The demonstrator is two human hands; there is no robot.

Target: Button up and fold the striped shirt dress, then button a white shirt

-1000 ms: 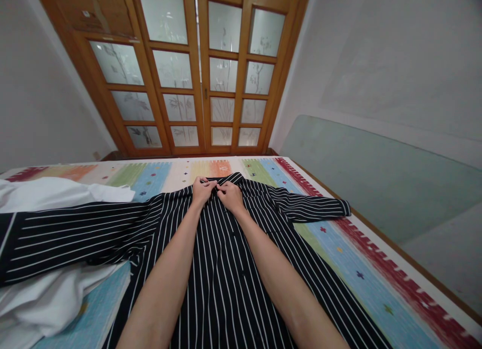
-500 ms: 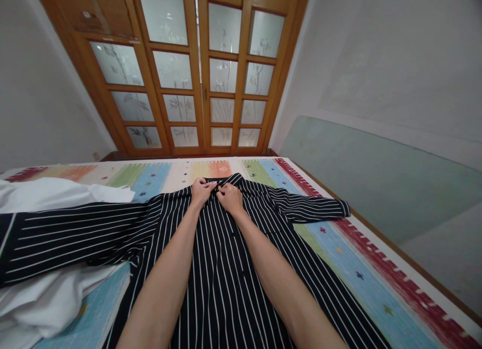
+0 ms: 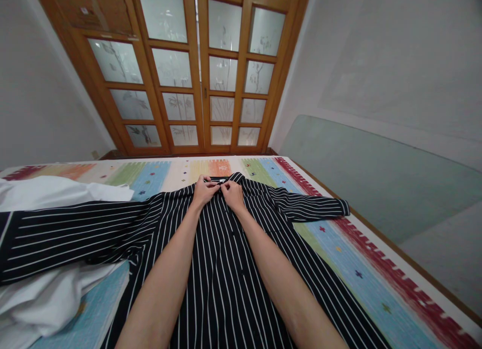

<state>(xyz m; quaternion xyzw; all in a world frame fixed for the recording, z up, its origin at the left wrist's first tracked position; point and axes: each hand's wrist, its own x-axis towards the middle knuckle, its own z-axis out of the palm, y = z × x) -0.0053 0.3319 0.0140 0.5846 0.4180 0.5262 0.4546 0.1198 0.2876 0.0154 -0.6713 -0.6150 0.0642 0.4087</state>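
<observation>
A black shirt with white stripes [image 3: 214, 268] lies spread front side up, its collar away from me and its sleeves stretched out to both sides. At the neck, just below the collar, my left hand [image 3: 205, 191] pinches the front edge of the shirt. My right hand [image 3: 232, 194] is closed on the cloth right beside it, the fingertips of both hands nearly meeting. Whatever small piece lies between the fingertips, such as a button, is too small to make out. Dark buttons show faintly down the front.
The shirt rests on a colourful patterned bedspread [image 3: 361, 288]. White cloth [image 3: 56, 304] lies bunched at the left, partly under the left sleeve. A pale green panel [image 3: 357, 173] stands along the right wall. Wooden doors with glass panes [image 3: 181, 108] close off the far end.
The fingertips of my two hands have come closer together at the neck of the shirt. My right hand has shifted slightly, while the shirt lies as before.
</observation>
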